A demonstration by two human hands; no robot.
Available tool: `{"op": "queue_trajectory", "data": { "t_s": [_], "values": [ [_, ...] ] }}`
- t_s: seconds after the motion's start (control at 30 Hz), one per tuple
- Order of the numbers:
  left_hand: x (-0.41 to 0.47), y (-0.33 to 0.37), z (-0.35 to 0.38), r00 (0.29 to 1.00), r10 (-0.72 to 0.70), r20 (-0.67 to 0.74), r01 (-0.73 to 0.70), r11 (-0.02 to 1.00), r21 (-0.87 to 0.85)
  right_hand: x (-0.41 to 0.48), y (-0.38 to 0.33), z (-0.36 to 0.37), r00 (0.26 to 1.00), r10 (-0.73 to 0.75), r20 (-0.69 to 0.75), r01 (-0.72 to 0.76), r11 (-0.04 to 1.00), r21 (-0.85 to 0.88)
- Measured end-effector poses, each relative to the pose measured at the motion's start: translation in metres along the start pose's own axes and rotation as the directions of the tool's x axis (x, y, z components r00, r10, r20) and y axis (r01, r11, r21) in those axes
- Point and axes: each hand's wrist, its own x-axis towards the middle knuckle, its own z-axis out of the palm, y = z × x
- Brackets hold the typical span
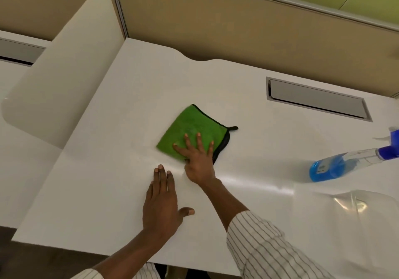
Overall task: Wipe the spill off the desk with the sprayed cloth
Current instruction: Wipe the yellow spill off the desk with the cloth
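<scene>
Pressing flat on the folded green microfibre cloth (192, 131), the right hand's (199, 162) spread fingers (199, 141) grasp nothing, while the left hand (160, 201) lies open-palmed on the white table (97, 181) beside it.

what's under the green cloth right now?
The white desk. The green cloth lies flat on it, pressed down by the right hand. Whether any spill sits beneath it cannot be seen; the cloth covers that patch.

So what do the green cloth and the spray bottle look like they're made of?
The green cloth looks like plush microfibre: a fuzzy matte nap with a black stitched edge and loop. The spray bottle appears to be clear glossy plastic, since blue liquid shows through it, with a blue plastic head.
</scene>
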Motion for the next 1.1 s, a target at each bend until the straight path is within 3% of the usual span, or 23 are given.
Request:
{"op": "queue_trajectory", "data": {
  "t_s": [0.1,0.17,0.27,0.37,0.43,0.53,0.6,0.7,0.77,0.87,1.0,1.1],
  "values": [
    [-0.001,-0.003,0.001,1.000,0.011,0.019,-0.012,0.999,0.047,-0.006,0.012,-0.006,0.987,-0.149,0.064,0.150,0.989,-0.011],
    [-0.001,-0.004,0.001,1.000,0.024,0.018,-0.025,0.997,0.071,-0.019,0.027,-0.010,0.986,-0.162,0.050,0.162,0.987,-0.012],
    [0.000,-0.005,0.000,0.999,0.045,0.026,-0.048,0.994,0.097,-0.047,0.048,-0.016,0.999,-0.033,-0.021,0.033,0.999,0.029],
    [0.000,-0.006,-0.002,0.997,0.067,0.025,-0.069,0.993,0.094,-0.080,0.065,-0.018,0.966,0.220,-0.133,-0.208,0.973,0.098],
    [-0.001,-0.006,-0.002,0.997,0.080,0.020,-0.082,0.993,0.090,-0.102,0.070,-0.015,0.890,0.419,-0.181,-0.396,0.906,0.152],
    [0.000,-0.007,-0.002,0.996,0.086,0.029,-0.088,0.989,0.115,-0.125,0.059,-0.002,0.714,0.666,-0.217,-0.635,0.746,0.200],
    [0.002,-0.009,0.000,0.995,0.088,0.041,-0.093,0.987,0.129,-0.128,0.042,0.008,0.613,0.756,-0.231,-0.718,0.655,0.237],
    [0.002,-0.013,0.002,0.994,0.103,0.047,-0.108,0.987,0.122,-0.118,0.014,0.019,0.547,0.802,-0.240,-0.754,0.596,0.276],
    [0.000,-0.018,0.004,0.992,0.118,0.036,-0.121,0.988,0.096,-0.105,0.000,0.022,0.561,0.796,-0.229,-0.745,0.606,0.279],
    [-0.002,-0.026,0.004,0.988,0.153,0.027,-0.155,0.987,0.049,-0.083,-0.014,0.023,0.688,0.700,-0.192,-0.657,0.713,0.243],
    [-0.011,-0.042,0.001,0.986,0.164,-0.029,-0.165,0.986,-0.015,-0.065,-0.024,0.025,0.918,0.379,-0.118,-0.367,0.924,0.110],
    [-0.025,-0.058,0.001,0.989,0.132,-0.062,-0.131,0.991,0.028,-0.068,-0.021,0.027,0.991,0.127,-0.049,-0.127,0.992,0.022]
  ]
}}
